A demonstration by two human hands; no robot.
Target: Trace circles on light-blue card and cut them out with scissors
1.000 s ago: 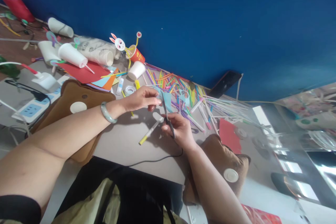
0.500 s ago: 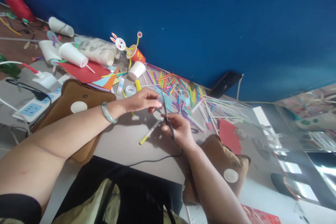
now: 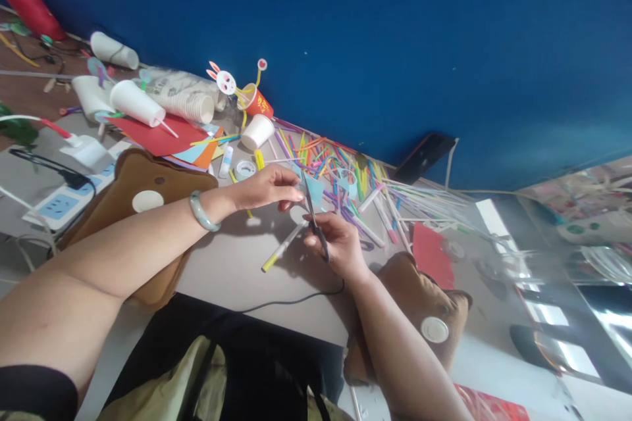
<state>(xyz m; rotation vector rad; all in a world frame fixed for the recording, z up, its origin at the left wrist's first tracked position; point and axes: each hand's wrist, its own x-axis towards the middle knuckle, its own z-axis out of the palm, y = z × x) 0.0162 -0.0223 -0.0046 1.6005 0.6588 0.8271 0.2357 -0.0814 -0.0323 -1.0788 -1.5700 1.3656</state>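
My right hand (image 3: 338,242) is closed around the dark handles of a pair of scissors (image 3: 309,200), whose blades point up and away from me. Just left of the blades, my left hand (image 3: 270,187) pinches thumb against fingers. Something small and pale seems to be at those fingertips, but I cannot make out what it is. Behind the scissors there is light blue paper (image 3: 315,189); whether the left fingers touch it, I cannot tell. Below the hands, a white marker with a yellow end (image 3: 282,248) lies on the grey table (image 3: 224,263).
Many coloured straws (image 3: 340,164) spread along the blue wall. A red cup (image 3: 257,102) with a rabbit face, a white paper cup (image 3: 257,131) and a tape roll (image 3: 245,170) stand or lie left of them. Brown cushions (image 3: 143,177) flank the work area. A power strip (image 3: 56,200) sits far left.
The scissors' tip has shifted very slightly left near my left fingertips. Both hands stay almost in the same place.
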